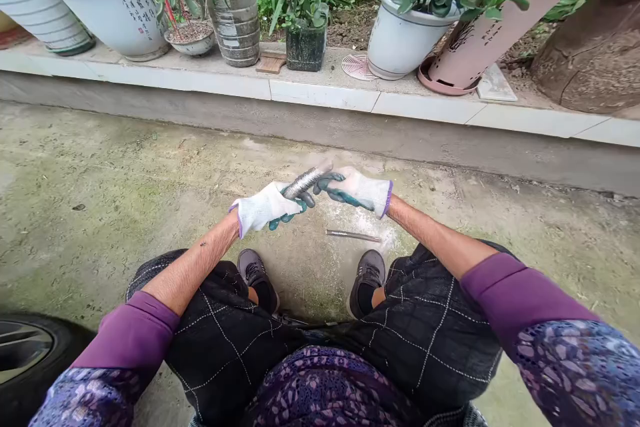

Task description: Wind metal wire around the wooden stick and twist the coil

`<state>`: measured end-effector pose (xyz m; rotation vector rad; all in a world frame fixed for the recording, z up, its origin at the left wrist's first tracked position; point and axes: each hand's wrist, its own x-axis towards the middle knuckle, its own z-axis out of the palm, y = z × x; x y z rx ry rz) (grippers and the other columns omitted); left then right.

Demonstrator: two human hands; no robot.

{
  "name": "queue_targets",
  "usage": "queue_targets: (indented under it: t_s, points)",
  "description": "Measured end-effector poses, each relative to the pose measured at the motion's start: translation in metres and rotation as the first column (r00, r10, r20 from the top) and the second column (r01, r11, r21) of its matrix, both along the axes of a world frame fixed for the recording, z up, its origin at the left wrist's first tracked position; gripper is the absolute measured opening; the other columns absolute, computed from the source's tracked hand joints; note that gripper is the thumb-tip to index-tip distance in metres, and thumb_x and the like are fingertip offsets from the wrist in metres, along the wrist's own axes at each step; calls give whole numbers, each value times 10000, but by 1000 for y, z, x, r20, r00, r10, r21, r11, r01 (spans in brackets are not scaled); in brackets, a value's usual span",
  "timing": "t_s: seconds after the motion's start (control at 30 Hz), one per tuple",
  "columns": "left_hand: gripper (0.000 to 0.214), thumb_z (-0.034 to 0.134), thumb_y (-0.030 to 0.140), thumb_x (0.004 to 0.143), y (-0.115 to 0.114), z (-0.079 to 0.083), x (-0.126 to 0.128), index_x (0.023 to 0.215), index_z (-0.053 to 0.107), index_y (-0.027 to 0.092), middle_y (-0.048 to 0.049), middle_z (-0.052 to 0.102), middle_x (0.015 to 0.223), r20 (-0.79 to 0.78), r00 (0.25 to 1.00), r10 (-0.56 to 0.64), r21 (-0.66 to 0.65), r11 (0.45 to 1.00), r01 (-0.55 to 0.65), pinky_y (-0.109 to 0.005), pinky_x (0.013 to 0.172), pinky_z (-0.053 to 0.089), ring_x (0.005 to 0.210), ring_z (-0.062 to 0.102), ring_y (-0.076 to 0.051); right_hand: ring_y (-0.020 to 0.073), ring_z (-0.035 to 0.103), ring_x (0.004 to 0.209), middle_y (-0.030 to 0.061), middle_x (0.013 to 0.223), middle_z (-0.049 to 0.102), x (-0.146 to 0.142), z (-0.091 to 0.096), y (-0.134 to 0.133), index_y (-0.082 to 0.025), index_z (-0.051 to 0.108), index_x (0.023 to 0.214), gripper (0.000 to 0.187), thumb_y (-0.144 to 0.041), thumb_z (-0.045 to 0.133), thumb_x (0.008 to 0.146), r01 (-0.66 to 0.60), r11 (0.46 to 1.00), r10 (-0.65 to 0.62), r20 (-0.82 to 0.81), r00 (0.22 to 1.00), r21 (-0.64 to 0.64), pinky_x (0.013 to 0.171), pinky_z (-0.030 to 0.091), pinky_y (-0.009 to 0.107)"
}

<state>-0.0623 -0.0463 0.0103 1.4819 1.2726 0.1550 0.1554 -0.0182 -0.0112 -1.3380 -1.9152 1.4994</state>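
- Gripping a silvery object [305, 181] at either end, the left hand [263, 208] and right hand [357, 190], both in white gloves with green palms, are clamping it between them, in the air above the concrete floor [100, 200].
- A thin metal rod [353, 235] is lying on the floor near the right shoe [367, 280].
- Black brush characters are showing on the white pot [120, 13] and the pink pot [480, 40], too small to read.

I make out dark brush-written characters on the white pot [111, 11] at upper left and on the pink vase [495, 25] at upper right; neither is legible to me.
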Motion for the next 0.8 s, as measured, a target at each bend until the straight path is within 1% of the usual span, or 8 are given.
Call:
queue_targets:
  t_s: [0.17, 0.3, 0.4, 0.5, 0.57, 0.6, 0.7, 0.8]
  points:
    - [387, 622, 240, 759, 14, -13, 5, 1130, 686, 149, 51, 425, 547, 15, 973, 229, -47, 972, -228, -166, 369, 298, 417, 353, -61, 122, 469, 585, 12, 687, 587, -11, -3, -11, -158, 676, 920, 268, -247, 425, 889, -142, 980, 92, 315, 945, 140, 563, 349, 244]
    - [364, 600, 243, 772, 32, -29, 6, 1119, 694, 188, 36, 494, 601, -147, 956, 255, 92, 966, -243, -176, 413, 355, 446, 414, -72, 179, 608, 748, 79, 887, 712, -15, 9, -21, -178, 686, 1044, 298, -287, 421, 961, -420, 881, 215, 607, 765, 217, 641, 364, 276]
    - [290, 574, 263, 810, 42, -42, 8, 1048, 719, 183, -13, 592, 648, -462, 882, 96, 237, 971, 18, -212, 516, 430, 543, 542, -120, 227, 660, 806, 117, 946, 728, -16, 25, -24, -183, 663, 1137, 312, -284, 413, 979, -530, 829, 241, 739, 629, 181, 633, 372, 296]
    - [256, 531, 242, 844, 41, -51, 13, 984, 733, 170, -87, 679, 757, -752, 652, -97, 204, 907, 369, -271, 650, 484, 705, 650, -194, 242, 676, 823, 130, 976, 731, -10, 35, -19, -187, 651, 1165, 315, -258, 405, 981, -541, 827, 209, 806, 553, 156, 630, 382, 300]
    - [250, 529, 223, 838, 35, -52, 17, 965, 736, 167, -108, 699, 791, -806, 561, -188, 144, 858, 494, -298, 687, 493, 754, 674, -227, 233, 670, 802, 123, 957, 732, -1, 34, -11, -188, 666, 1143, 306, -275, 430, 968, -501, 843, 152, 807, 570, 195, 621, 374, 296]
    - [239, 544, 224, 827, 30, -50, 18, 951, 740, 167, -104, 701, 780, -781, 583, -224, 137, 850, 509, -299, 687, 494, 751, 676, -230, 224, 662, 792, 117, 944, 733, 4, 31, -6, -186, 679, 1116, 296, -283, 450, 955, -470, 852, 119, 789, 602, 230, 620, 370, 292]
    - [240, 588, 265, 811, 13, -34, 19, 965, 752, 183, -48, 675, 692, -589, 769, -248, 185, 885, 427, -263, 621, 484, 652, 645, -185, 174, 622, 761, 76, 903, 726, 19, 17, 8, -179, 712, 1007, 264, -245, 475, 911, -321, 888, 48, 630, 775, 328, 641, 380, 265]
    - [320, 599, 300, 816, 0, -14, 16, 1085, 736, 193, 3, 623, 621, -360, 918, -163, 194, 950, 245, -215, 497, 438, 500, 548, -111, 131, 581, 710, 49, 860, 701, 21, 1, 13, -149, 711, 921, 259, -205, 464, 868, -161, 926, 26, 369, 929, 340, 631, 391, 231]
